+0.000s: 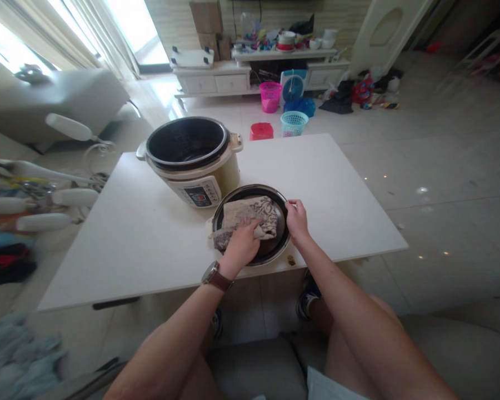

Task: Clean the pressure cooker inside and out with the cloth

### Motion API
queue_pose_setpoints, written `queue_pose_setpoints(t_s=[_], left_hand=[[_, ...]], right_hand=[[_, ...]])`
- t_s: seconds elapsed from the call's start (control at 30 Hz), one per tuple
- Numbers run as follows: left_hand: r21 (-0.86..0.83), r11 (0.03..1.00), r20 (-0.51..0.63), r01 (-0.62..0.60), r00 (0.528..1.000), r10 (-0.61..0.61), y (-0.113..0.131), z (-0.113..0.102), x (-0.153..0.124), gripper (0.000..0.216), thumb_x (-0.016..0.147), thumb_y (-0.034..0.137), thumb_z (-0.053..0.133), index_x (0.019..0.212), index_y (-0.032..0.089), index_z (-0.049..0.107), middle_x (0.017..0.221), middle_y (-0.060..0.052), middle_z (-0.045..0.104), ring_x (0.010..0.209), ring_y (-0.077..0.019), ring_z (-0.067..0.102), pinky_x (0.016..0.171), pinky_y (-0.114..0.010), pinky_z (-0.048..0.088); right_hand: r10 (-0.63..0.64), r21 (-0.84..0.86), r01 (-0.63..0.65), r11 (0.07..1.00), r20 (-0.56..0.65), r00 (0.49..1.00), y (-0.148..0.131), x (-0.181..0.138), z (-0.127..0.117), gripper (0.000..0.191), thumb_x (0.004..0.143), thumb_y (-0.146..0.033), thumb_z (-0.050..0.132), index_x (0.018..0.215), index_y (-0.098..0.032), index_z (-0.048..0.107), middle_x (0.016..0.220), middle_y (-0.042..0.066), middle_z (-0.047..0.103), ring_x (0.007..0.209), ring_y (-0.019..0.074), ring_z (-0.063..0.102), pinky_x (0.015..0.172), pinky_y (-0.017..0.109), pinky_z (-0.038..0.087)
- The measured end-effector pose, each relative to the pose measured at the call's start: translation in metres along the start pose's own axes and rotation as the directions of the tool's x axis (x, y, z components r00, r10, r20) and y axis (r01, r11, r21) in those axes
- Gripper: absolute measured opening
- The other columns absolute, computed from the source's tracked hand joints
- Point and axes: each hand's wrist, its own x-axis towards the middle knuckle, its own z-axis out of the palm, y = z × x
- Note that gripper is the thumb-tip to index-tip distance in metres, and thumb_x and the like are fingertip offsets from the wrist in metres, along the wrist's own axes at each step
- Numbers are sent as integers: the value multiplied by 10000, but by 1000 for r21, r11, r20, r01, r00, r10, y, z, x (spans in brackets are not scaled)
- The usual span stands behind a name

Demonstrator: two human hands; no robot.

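The round pressure cooker lid [281,242] lies with its hollow inside facing up, near the front edge of the white table. A folded beige cloth [244,210] with a dark pattern rests inside it. My left hand [244,242], a watch on its wrist, holds the cloth down against the lid, some fingers partly hidden in its folds. My right hand [296,218] is closed on the lid's right rim, thumb on top. Behind the lid to the left stands the electric pressure cooker [200,191], uncovered, its dark inner pot [187,141] in view.
The white table [316,183] carries the cooker and lid; a small dark sticker [291,260] marks its front edge. White-handled metalwork [69,128] stands left. Beyond the table are a pink basket [270,97], a light blue basket [294,123] and a low cabinet [216,83].
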Motion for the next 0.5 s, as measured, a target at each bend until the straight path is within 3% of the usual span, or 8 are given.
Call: queue_pose_setpoints(t_s=[0.1, 0.27, 0.37, 0.5], left_hand=[[-67, 998, -23, 13, 1000, -14, -2, -2, 2, 761, 800, -2, 538, 1521, 226, 629, 1625, -107, 553, 1576, -317, 425, 1286, -482, 380], [-327, 944, -145, 48, 984, -100, -7, -6, 13, 672, 823, 53, 545, 1467, 213, 654, 1426, -70, 726, 1384, -272, 637, 1223, -433, 468], [-429, 903, -208, 15, 971, -115, -8, -5, 20, 609, 850, 90, 544, 1440, 184, 660, 1419, -81, 728, 1365, -265, 642, 1233, -434, 456], [-451, 892, -176, -21, 982, -66, -8, 1, 21, 636, 829, 69, 553, 1447, 174, 657, 1441, -102, 712, 1385, -282, 626, 1251, -463, 423]], right_hand=[[-7, -6, 7, 1000, -8, 1000, -1, -1, 0, 373, 737, -580, 545, 930, -265, 595, 842, 7, 661, 862, 237, 586, 805, 349, 436], [6, 8, -6, 1000, -7, 1000, -3, -3, -1, 340, 757, -553, 545, 925, -262, 595, 873, 9, 656, 859, 234, 597, 804, 352, 443], [-2, -6, 2, 1000, -13, 1000, -3, -3, -1, 295, 779, -522, 554, 909, -261, 597, 863, 8, 659, 888, 235, 597, 822, 349, 442], [6, 10, -5, 1000, -18, 1000, 1, 0, 0, 277, 788, -511, 557, 910, -264, 589, 837, -5, 647, 853, 229, 591, 789, 344, 439]])
